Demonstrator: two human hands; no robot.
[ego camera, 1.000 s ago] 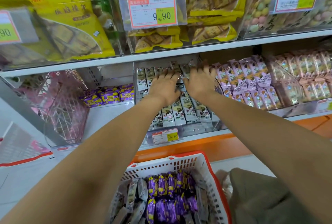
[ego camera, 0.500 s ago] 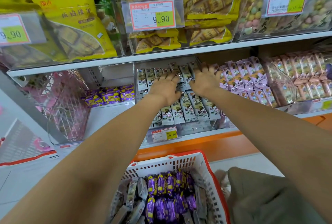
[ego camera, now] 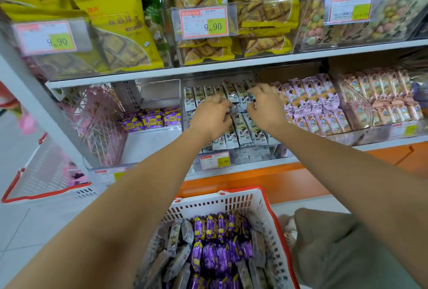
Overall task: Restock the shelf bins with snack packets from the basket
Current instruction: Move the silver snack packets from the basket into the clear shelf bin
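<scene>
Step judged: grey-white snack packets [ego camera: 240,126] being squared in clear bin [ego camera: 250,156] | left hand [ego camera: 213,115], right hand [ego camera: 266,108]: fingers curled onto rows directly beneath, actual grasp cannot be told | basket [ego camera: 231,203]: below hands, bodyward, packets remaining | Care: rows are best kept upright, pressed evenly.

glossy foil snack packets [ego camera: 215,256] in a white perforated plastic basket [ego camera: 231,203]; clear, glossy plastic bins [ego camera: 254,155]; smooth white-painted shelf edge [ego camera: 231,66]; matt paper price label [ego camera: 214,161].

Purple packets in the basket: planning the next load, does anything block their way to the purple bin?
Only the person's own left forearm crosses between them. The purple packets lie uncovered in the basket, and the purple bin has bare floor.
</scene>
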